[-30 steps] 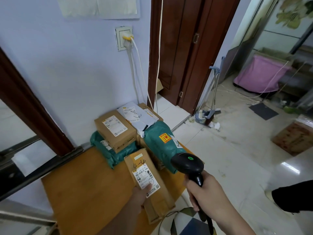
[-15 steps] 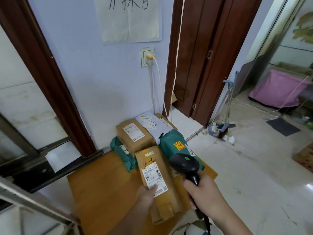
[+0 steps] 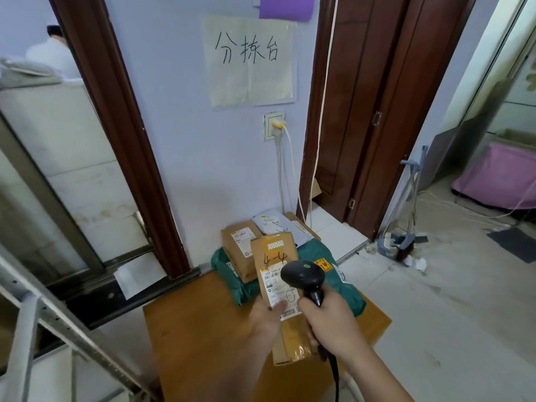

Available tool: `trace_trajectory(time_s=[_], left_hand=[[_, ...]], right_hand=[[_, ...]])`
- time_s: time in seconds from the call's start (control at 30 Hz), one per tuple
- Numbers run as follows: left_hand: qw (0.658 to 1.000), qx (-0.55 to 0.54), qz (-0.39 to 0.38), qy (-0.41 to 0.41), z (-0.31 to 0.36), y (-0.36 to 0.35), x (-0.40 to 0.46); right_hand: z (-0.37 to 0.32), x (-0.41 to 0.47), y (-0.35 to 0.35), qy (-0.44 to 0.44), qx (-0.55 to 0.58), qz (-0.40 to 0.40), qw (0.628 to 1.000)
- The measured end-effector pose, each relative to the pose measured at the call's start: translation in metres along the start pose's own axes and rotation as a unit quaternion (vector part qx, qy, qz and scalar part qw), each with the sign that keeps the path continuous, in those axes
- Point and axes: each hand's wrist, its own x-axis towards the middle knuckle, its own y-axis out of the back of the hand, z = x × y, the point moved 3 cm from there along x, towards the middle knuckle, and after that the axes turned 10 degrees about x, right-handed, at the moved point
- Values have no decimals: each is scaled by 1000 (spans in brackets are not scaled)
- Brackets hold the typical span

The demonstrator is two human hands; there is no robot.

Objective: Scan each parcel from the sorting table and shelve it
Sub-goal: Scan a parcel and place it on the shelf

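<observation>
Seen from a head-worn camera looking down at a small wooden table point(image 3: 203, 329) pushed against a pale purple wall. Left of the table stands a grey metal rack point(image 3: 58, 317), and behind that a dark brown door frame point(image 3: 121, 134) with glass. Above the table, on the wall, hangs a paper sign point(image 3: 249, 59) with three handwritten characters, and below it a socket point(image 3: 274, 126) with a yellow plug. At the far end of the table, against the wall, lies a pile of parcels: a brown box point(image 3: 239, 242) on a green bag point(image 3: 232, 271), a grey mailer point(image 3: 272, 224), and a larger green bag point(image 3: 336, 274) to the right. Above the near part of the table, the left hand point(image 3: 266, 320) grasps a long brown parcel point(image 3: 278, 256) marked "4-4", thumb pressed on its white label point(image 3: 275, 285). Just right of it, the right hand point(image 3: 330, 323) is clenched round the handle of a black scanner point(image 3: 303, 275), whose head overlaps the label. Right of the table, a dark wooden door point(image 3: 362, 111) stands in its frame, then a broom and dustpan point(image 3: 403, 239) on the tiled floor, and a pink-covered bin point(image 3: 499, 178) at the far right.
</observation>
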Motion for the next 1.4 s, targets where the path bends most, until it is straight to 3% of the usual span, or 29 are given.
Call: trace_trajectory(time_s=[0.47,1.4], left_hand=[[993,59,77,-67,12,-1,-13],[991,43,101,-75,1,-1,-33]], right_hand=[[8,2,-2,10,-6,0,1000],[13,-9,-4,4,-1,-34,999]])
